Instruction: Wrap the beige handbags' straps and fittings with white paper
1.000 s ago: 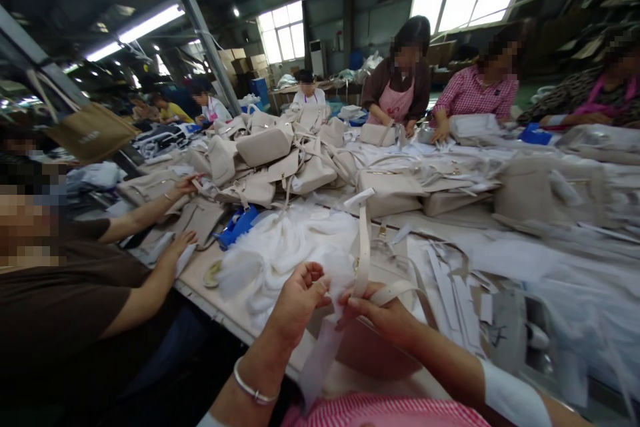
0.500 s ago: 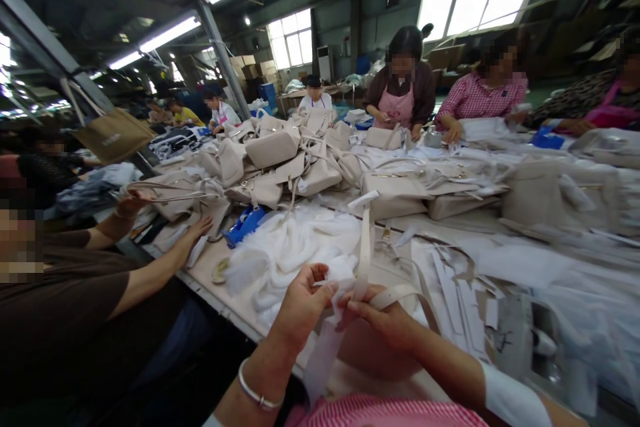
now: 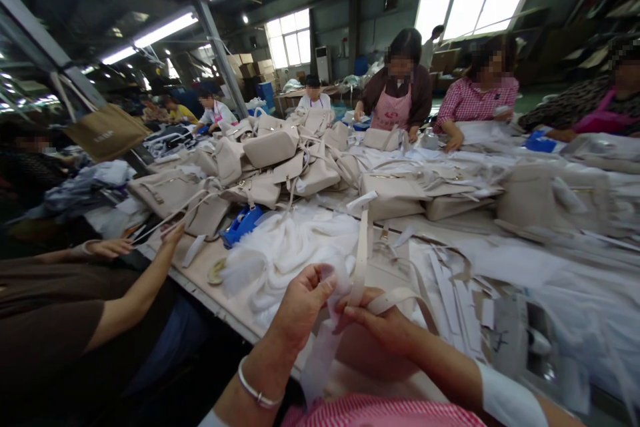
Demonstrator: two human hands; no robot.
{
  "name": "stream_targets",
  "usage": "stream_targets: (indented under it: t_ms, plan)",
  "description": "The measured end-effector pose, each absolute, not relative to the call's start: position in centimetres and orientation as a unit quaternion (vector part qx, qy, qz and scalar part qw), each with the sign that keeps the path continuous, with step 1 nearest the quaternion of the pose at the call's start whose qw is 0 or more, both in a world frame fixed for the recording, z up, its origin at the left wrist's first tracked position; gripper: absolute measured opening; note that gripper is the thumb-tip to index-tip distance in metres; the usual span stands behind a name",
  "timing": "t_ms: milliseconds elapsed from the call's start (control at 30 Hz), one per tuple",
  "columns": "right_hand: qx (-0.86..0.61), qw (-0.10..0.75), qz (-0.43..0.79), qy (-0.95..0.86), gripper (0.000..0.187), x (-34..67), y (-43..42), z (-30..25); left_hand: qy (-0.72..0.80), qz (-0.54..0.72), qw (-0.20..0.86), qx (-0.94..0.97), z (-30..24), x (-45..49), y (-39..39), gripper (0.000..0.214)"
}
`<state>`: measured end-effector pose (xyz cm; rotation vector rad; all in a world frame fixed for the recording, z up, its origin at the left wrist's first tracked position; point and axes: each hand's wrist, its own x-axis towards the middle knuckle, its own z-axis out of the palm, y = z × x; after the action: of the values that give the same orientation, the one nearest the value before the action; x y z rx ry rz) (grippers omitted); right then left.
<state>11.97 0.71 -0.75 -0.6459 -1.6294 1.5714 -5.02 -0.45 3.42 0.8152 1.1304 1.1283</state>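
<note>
My left hand [image 3: 300,303] pinches a thin white wrapping strip [image 3: 320,357], part of which curls up over the fingertips and part hangs down below. Close beside it, my right hand [image 3: 385,327] grips a beige bag strap [image 3: 361,257], with the strip touching its fingertips. The strap rises in a loop, and a white tag [image 3: 362,200] lies at its top. Under my hands is a beige handbag [image 3: 375,353], partly hidden by the right wrist. A heap of white strips [image 3: 295,247] lies just beyond my left hand.
Piled beige handbags [image 3: 273,149] fill the middle of the table. A blue tape dispenser [image 3: 241,225] and a tape roll [image 3: 217,271] are at left. White paper pieces [image 3: 457,300] and clear plastic [image 3: 575,300] lie right. A co-worker's hands [image 3: 173,232] hold straps at left; several people work opposite.
The white strip now curls higher over my left fingertips; my hands stay nearly in place. At left, the co-worker's hands have drawn back toward the table edge, pulling straps.
</note>
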Motion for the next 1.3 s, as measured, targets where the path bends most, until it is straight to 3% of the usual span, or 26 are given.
stream_targets:
  t_ms: [233,533,667,967,1300]
  plan:
    - [-0.285,0.365,0.621,-0.632,0.026,12.3,0.9,-1.4,0.561,0.478,0.516,0.438,2.3,-5.3,-0.2,0.034]
    - [-0.337,0.471,0.614,-0.537,0.024,15.6,3.6,3.4,0.604,0.389,0.367,0.591,2.1,-6.2,-1.0,0.028]
    - [-0.347,0.516,0.578,-0.528,0.022,15.4,4.2,4.9,0.598,0.359,0.373,0.611,2.4,-5.7,-1.1,0.024]
    - [-0.342,0.475,0.549,-0.597,0.024,15.4,5.3,4.6,0.588,0.322,0.400,0.625,2.8,-5.5,-1.2,0.024]
    - [-0.354,0.467,0.594,-0.551,0.026,15.5,6.3,3.7,0.576,0.288,0.458,0.613,2.6,-5.6,-1.1,0.026]
